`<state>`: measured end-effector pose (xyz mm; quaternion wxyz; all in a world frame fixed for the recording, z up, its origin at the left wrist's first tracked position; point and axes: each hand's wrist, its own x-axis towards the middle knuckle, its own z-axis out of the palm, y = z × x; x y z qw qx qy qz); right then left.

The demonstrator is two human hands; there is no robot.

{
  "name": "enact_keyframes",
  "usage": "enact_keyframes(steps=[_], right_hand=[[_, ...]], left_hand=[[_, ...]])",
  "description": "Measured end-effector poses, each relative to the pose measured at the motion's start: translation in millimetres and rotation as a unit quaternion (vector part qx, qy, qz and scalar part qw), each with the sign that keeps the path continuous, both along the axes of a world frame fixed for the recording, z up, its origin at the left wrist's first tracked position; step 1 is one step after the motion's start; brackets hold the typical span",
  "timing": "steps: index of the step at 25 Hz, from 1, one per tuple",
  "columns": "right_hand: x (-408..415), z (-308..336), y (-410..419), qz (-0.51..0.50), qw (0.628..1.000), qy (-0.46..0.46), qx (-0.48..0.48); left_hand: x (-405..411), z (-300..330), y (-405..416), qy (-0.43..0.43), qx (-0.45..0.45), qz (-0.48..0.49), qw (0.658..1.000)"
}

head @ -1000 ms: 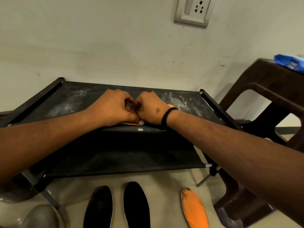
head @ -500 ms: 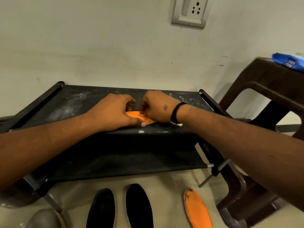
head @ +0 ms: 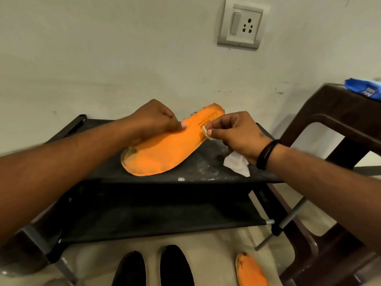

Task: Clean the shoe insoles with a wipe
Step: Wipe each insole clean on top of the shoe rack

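Note:
An orange insole (head: 165, 149) with dark smudges at its near end lies tilted over the top shelf of a black rack (head: 156, 211), its far end raised toward the wall. My left hand (head: 152, 120) grips its left edge, thumb on top. My right hand (head: 235, 134) pinches a white wipe (head: 237, 163) against the insole's right edge; most of the wipe hangs below the palm. A second orange insole (head: 250, 271) lies on the floor at the lower right.
Two black shoes (head: 153, 269) stand on the floor below the rack. A brown plastic stool (head: 338, 129) stands at the right with a blue wipe packet (head: 365, 87) on top. A wall socket (head: 241, 23) is above. The rack's top shelf is dusty.
Both hands were bunched together over the insole on the shelf. They have lifted and spread apart, exposing the whole insole and the white wipe in my right hand.

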<state>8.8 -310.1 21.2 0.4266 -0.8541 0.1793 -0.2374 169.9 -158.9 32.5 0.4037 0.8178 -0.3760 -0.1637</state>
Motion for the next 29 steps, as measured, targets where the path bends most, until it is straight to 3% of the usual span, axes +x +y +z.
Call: enact_keyframes(steps=[3,6,13,15,17,18,19,21,25,29], right_hand=[[4.5,5.7,7.2,-0.015,0.999,-0.032,-0.034],[10.5,8.6,6.1,-0.030,0.995,-0.046,-0.079],[11.4,4.8,12.8,-0.032,0.987,-0.038,-0.152],[6.8,14.1,11.5,-0.036,0.969,-0.030,-0.245],[0.8,19.4,9.0,-0.021,0.934,-0.020,-0.356],[-2.8,18.6,8.8,-0.008,0.923,-0.011,-0.384],[-6.8,16.7,10.5,0.007,0.918,0.009,-0.397],[-12.9,9.1,16.4,0.039,0.900,0.080,-0.426],[-18.3,-4.7,26.5,0.092,0.863,0.182,-0.462],[-17.1,-7.0,27.0,0.104,0.864,0.228,-0.436]], left_hand=[[-5.2,3.1,-1.0,0.095,-0.105,0.077,0.987],[-10.1,-4.3,4.6,0.204,-0.126,0.130,0.962],[-1.3,-16.3,9.0,0.318,-0.227,0.175,0.904],[-16.2,-26.2,20.2,0.262,-0.096,0.099,0.955],[-28.6,-40.2,29.2,0.097,0.034,0.023,0.994],[-28.6,-44.4,29.2,0.010,0.037,0.012,0.999],[-24.6,-45.3,28.4,-0.055,0.010,0.005,0.998],[-13.1,-40.9,28.0,-0.104,-0.026,-0.055,0.993],[13.5,-52.7,27.2,-0.166,0.087,-0.218,0.958],[22.5,-67.1,24.8,-0.263,0.158,-0.226,0.925]])
